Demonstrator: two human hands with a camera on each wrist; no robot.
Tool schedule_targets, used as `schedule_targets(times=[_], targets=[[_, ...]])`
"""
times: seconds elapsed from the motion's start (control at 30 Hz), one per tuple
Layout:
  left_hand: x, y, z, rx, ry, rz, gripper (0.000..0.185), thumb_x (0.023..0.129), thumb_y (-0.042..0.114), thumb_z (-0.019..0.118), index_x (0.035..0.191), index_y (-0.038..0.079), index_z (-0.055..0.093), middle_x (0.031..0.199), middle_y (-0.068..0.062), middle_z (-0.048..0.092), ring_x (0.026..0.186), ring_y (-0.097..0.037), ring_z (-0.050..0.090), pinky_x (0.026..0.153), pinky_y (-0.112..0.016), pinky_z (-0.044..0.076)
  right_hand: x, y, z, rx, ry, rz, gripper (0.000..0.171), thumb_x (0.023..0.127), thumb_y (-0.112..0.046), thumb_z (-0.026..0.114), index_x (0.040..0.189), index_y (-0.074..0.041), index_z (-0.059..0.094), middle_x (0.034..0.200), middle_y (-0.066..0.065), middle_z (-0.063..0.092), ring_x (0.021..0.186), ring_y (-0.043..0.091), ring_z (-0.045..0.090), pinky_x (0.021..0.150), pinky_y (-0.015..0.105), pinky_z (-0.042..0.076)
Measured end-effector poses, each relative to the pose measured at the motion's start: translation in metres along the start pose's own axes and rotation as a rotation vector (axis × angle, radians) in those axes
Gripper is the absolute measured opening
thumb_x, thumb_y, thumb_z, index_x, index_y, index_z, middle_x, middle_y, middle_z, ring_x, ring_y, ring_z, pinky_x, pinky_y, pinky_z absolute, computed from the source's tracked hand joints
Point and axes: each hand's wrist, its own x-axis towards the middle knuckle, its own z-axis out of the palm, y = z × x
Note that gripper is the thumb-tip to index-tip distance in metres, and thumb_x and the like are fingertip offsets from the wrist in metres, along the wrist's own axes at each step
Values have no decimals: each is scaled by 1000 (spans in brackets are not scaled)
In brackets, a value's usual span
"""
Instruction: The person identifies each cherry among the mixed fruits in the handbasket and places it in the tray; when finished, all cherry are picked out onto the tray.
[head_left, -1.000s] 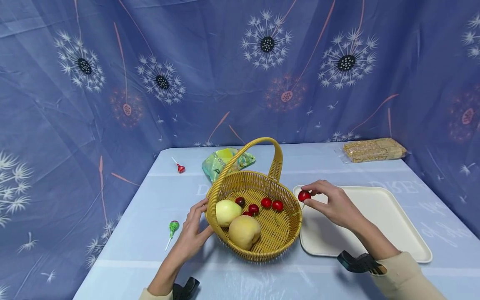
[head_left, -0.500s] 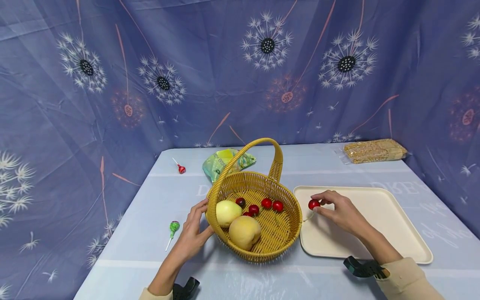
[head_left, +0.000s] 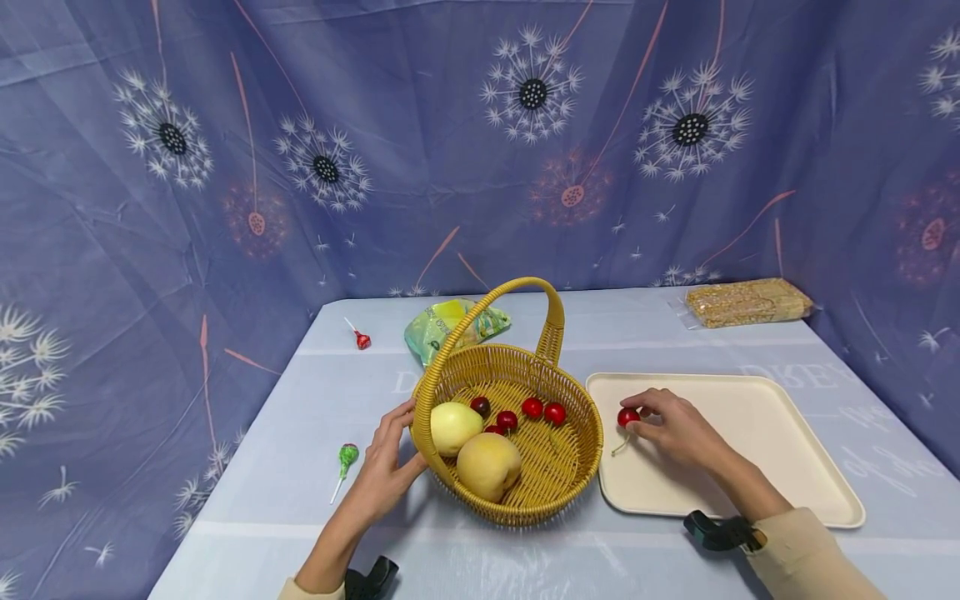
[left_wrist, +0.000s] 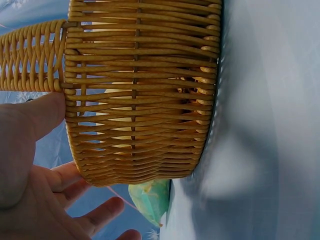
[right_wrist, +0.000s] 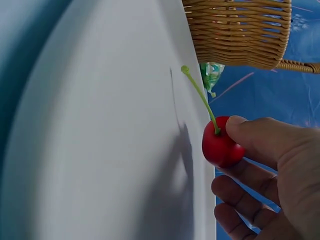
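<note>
My right hand (head_left: 671,425) pinches a red cherry (head_left: 627,416) with a green stem, low over the left end of a cream tray (head_left: 780,433). The right wrist view shows the cherry (right_wrist: 221,147) between thumb and fingers (right_wrist: 260,137), close above the tray (right_wrist: 100,150). My left hand (head_left: 386,462) rests with relaxed fingers against the left side of a woven yellow basket (head_left: 517,500); the left wrist view shows the thumb (left_wrist: 35,117) touching the basket wall (left_wrist: 145,90). Inside the basket lie a pear (head_left: 454,423), a peach (head_left: 488,464) and several cherries (head_left: 543,409).
A green lollipop (head_left: 346,457) lies left of my left hand. A red lollipop (head_left: 361,337) and a green snack bag (head_left: 450,323) lie behind the basket. A clear pack of tan bars (head_left: 746,301) sits at the back right. Blue patterned cloth walls the table.
My right hand carried the cherry from the basket's right rim rightward and down onto the left part of the tray. The left hand and basket stayed put.
</note>
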Motion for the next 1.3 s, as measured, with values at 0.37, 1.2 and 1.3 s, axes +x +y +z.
schedule_targets(times=[0.37, 1.2, 1.3], targets=[[0, 0, 0, -3, 1, 0, 52, 86, 24, 68, 132, 14, 47, 149, -11, 33, 138, -37, 30, 102, -67, 25, 2, 3, 7, -5, -15, -20, 31, 79, -17, 75, 108, -11, 69, 95, -2, 68, 83, 13, 57, 74, 30, 46], [0, -1, 0, 8, 5, 16, 52, 86, 25, 68, 132, 13, 47, 148, -12, 34, 138, -38, 30, 101, -68, 26, 8, -10, -10, -16, -11, 4, 37, 82, -21, 72, 117, -11, 65, 111, 5, 67, 96, 24, 61, 80, 42, 46], [1, -2, 0, 7, 7, 19, 52, 86, 26, 68, 132, 13, 47, 148, -12, 34, 138, -38, 31, 101, -68, 26, 13, -19, -14, -22, 24, -44, 37, 81, -22, 73, 116, -12, 65, 110, 3, 68, 95, 22, 61, 79, 40, 46]])
